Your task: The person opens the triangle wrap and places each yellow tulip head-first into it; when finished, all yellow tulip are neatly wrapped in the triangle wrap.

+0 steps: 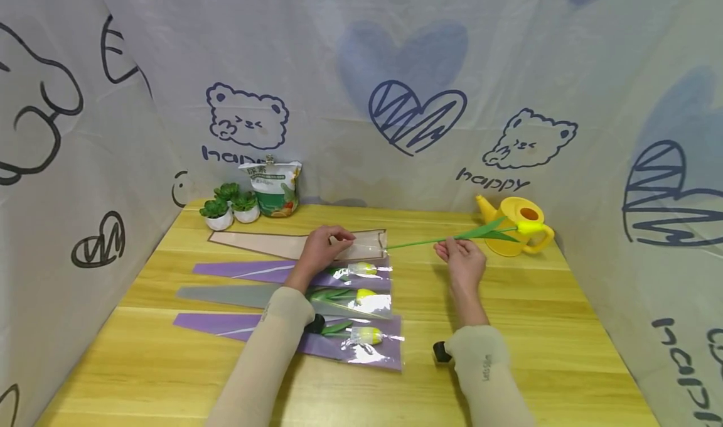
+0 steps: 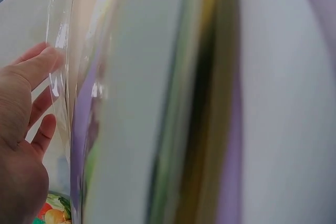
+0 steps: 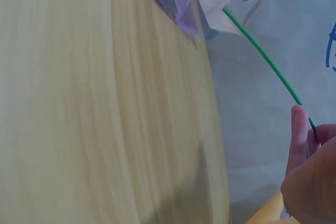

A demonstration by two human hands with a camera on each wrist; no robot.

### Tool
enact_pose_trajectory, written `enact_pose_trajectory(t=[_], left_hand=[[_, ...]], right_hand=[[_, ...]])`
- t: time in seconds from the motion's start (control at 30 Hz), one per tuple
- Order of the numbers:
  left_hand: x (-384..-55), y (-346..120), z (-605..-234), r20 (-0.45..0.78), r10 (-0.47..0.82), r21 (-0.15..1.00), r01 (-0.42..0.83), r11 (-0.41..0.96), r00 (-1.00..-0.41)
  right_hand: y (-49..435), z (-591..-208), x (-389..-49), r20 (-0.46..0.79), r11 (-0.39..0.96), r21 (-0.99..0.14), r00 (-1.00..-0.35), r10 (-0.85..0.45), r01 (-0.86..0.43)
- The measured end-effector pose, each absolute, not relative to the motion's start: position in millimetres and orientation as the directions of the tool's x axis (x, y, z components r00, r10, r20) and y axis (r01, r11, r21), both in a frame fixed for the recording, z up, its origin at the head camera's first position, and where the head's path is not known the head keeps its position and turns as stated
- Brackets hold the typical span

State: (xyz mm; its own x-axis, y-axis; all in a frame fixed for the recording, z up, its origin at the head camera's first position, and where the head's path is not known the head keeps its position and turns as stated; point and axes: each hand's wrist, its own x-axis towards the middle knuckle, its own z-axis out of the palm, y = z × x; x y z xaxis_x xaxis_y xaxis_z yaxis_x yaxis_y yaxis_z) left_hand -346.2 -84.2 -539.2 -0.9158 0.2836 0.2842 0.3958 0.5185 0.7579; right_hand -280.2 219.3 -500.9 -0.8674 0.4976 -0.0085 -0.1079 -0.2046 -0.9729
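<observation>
My right hand [image 1: 465, 265] pinches the green stem of a yellow tulip [image 1: 482, 230] between thumb and fingers. The bloom points right, in front of the watering can. To the left, the stem's tip reaches the opening of a pale pink flower sleeve [image 1: 271, 243] with a brown border. My left hand [image 1: 324, 250] is over that sleeve, its fingertips holding the clear film [image 2: 59, 66] near the opening. Nearer to me lie a purple sleeve [image 1: 243, 270], a grey sleeve [image 1: 226, 294] and another purple sleeve [image 1: 209, 321], each with a yellow tulip inside.
A yellow watering can [image 1: 508, 210] stands at the back right of the wooden table [image 1: 565, 351]. At the back left are small potted succulents [image 1: 219, 216] and a green and white bag [image 1: 277, 191] closed with a clip. A printed cloth [image 1: 339, 56] hangs behind.
</observation>
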Motion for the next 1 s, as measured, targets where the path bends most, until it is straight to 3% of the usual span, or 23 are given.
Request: enact_pose_trajectory(t=[0.7,1.0], left_hand=[[-343.5,-76.4,-537.7,0.305,0.285,0.752,0.413,0.513,-0.909],[-342.2,-70.5,-537.9,0.259,0.278,0.78,0.37,0.505,-0.925]], right_hand=[[196.3,-517.9,-283.8,-0.069,-0.236,-0.971,-0.892,0.447,-0.043],[186.6,-522.6,-286.2,-0.086,-0.238,-0.971,-0.889,0.45,-0.027]])
